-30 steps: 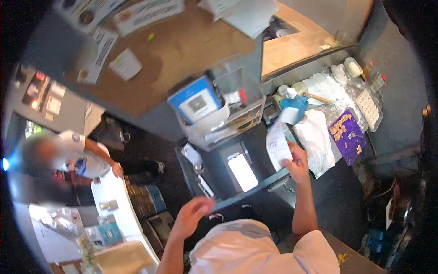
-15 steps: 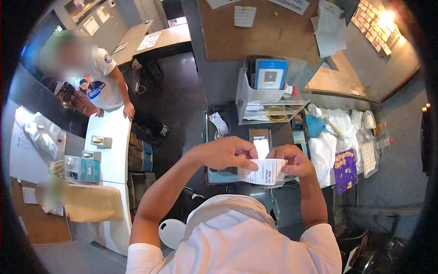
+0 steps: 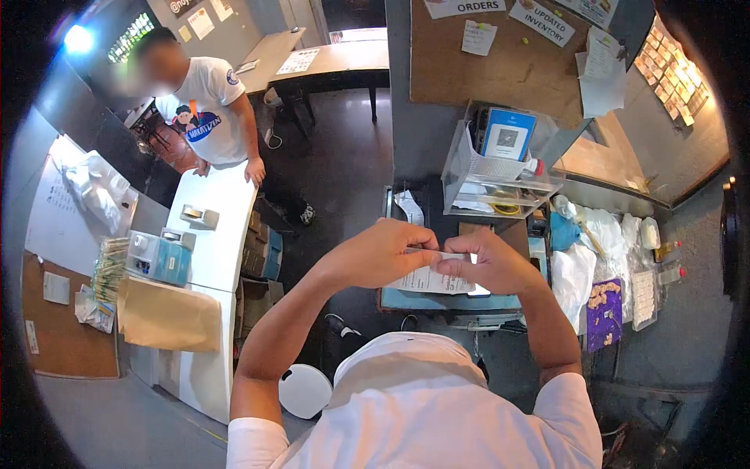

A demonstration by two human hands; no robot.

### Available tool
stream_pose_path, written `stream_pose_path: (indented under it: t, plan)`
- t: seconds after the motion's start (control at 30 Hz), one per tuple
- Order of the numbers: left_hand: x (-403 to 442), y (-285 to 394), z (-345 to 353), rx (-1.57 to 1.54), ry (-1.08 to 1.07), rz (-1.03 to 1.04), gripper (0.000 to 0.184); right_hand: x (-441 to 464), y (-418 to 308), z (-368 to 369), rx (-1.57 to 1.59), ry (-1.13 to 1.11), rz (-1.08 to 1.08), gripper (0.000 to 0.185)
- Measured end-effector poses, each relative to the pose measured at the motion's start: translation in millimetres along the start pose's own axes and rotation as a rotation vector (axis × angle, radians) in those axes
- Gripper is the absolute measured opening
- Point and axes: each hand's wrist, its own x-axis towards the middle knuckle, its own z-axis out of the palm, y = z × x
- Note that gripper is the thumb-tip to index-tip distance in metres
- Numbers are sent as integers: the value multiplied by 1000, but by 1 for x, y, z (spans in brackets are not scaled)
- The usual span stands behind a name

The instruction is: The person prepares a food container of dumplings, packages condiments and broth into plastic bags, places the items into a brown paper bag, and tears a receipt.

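A white printed paper slip (image 3: 426, 280) is held between both hands above the dark desk's front edge. My left hand (image 3: 383, 254) pinches its upper left part with thumb and fingers. On the right side, my right hand (image 3: 484, 264) grips the slip close beside the left, thumbs nearly meeting. Under the slip, a phone with a lit white screen (image 3: 478, 291) is mostly covered. Behind my hands, a curled paper (image 3: 408, 208) lies on the desk near a clear organizer (image 3: 500, 168) that holds a blue card with a square code.
Another person (image 3: 207, 117) leans on a white counter (image 3: 211, 258) at the left, beside tape dispensers (image 3: 200, 216). Right of the desk are white bags (image 3: 573, 283), a purple board with food pieces (image 3: 604, 316) and a tray (image 3: 644, 298). A round white stool (image 3: 305, 391) stands below left.
My left hand has come over to the slip, which my right hand alone held at first. Both hands have since drawn closer together on it. The view has turned and shifted.
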Motion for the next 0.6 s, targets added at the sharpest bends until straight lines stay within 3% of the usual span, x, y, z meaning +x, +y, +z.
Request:
stream_pose_path:
  t: [0.37, 0.6]
  plan:
    - [-19, 11, 5, -146, 173, 75, 18, -4, -14, 24, -177, 318, -332, 25]
    - [-29, 17, 6, -181, 190, 4, 21, -4, -16, 40, -159, 452, -436, 16]
